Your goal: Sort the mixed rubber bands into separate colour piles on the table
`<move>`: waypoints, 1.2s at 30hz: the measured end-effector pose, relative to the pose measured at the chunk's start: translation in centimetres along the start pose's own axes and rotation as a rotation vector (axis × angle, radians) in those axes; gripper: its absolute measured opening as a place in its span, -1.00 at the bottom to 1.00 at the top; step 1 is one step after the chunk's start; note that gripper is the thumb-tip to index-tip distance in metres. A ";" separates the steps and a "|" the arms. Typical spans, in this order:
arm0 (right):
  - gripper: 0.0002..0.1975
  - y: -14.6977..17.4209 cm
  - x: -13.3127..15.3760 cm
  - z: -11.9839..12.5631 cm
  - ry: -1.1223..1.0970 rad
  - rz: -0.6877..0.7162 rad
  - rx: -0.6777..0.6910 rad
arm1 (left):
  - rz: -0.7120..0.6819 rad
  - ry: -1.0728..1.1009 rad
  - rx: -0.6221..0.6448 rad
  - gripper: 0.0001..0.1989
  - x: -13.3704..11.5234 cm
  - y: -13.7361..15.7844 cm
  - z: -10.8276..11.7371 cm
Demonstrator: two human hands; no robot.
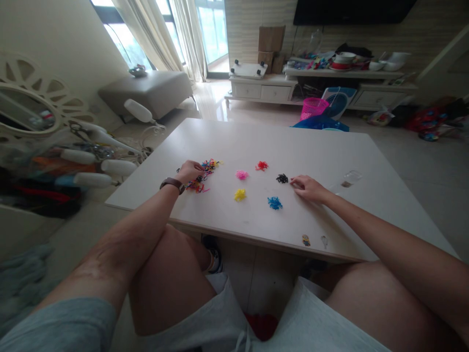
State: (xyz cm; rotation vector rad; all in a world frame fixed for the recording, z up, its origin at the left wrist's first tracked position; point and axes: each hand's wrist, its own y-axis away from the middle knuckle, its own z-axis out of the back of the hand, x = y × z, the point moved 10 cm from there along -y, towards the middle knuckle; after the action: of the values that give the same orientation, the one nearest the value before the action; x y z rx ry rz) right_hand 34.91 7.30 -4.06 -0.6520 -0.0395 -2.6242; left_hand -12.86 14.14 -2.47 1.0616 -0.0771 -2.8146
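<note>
My left hand (191,170), with a dark watch on its wrist, rests at a mixed pile of colourful small rubber bands (210,166) on the white table (220,137). Its fingers are drawn together among the bands, and what they pinch is hidden. My right hand (307,187) lies on the table just right of a black heap of bands (282,178). Its fingers are loosely bent, thumb and forefinger apart, with nothing visible between them. Single-colour heaps lie between the hands: pink (242,175), red (261,166), yellow (240,195) and blue (274,203).
A clear plastic container (351,179) lies beyond my right hand. Near the front edge are a small yellow cartoon figure (306,240) and a small clear piece (324,241). White lamp arms (119,167) stand by the table's left side; a pink basket (313,107) is behind it.
</note>
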 end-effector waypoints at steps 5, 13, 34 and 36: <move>-0.67 0.1 0.2 0.2 0.003 0.006 -0.005 | 0.027 -0.033 0.001 -0.79 0.0 0.1 0.0; -0.67 0.0 -0.1 0.1 0.011 0.014 -0.009 | 0.063 -0.020 0.013 -0.80 0.4 -0.2 0.0; -0.69 0.1 0.2 0.1 0.042 0.016 -0.008 | 0.065 -0.139 0.035 -0.93 -0.6 0.2 -0.9; -0.69 0.1 0.2 0.1 0.035 0.017 -0.008 | 0.059 -0.141 0.032 -0.92 -0.9 0.4 -0.9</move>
State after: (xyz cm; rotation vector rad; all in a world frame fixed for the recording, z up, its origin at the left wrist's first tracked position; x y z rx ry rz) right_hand 34.85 7.17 -3.86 -0.6058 -0.0125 -2.6199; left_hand -11.60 13.89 -2.52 0.8516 -0.1657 -2.8402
